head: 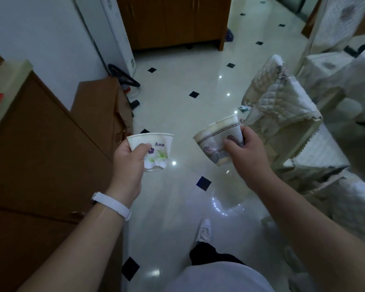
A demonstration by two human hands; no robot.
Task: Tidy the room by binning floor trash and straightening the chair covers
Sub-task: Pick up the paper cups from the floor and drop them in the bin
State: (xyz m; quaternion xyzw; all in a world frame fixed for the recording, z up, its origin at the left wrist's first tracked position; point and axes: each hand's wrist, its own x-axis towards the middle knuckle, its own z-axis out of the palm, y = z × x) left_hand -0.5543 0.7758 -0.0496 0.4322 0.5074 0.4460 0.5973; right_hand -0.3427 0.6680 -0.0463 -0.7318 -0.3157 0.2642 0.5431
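My left hand [128, 159] grips a crumpled white paper cup [156, 150] printed with purple and green flowers. My right hand [246, 148] grips a second crushed paper cup [216, 142] with a beige and purple pattern. Both cups hang above the glossy white tiled floor [177, 106]. A small piece of litter [243, 108] lies on the floor by the nearest chair. That chair [282, 106] at the right wears a quilted cream cover that sits rumpled and askew. More covered chairs [333, 81] stand behind it.
Brown wooden cabinets [40, 133] line the left side, with a vacuum cleaner [126, 81] beyond them. A wooden cupboard [173, 22] stands at the far end beside a white appliance [114, 28]. My foot in a white shoe [204, 230] is on the tiles below.
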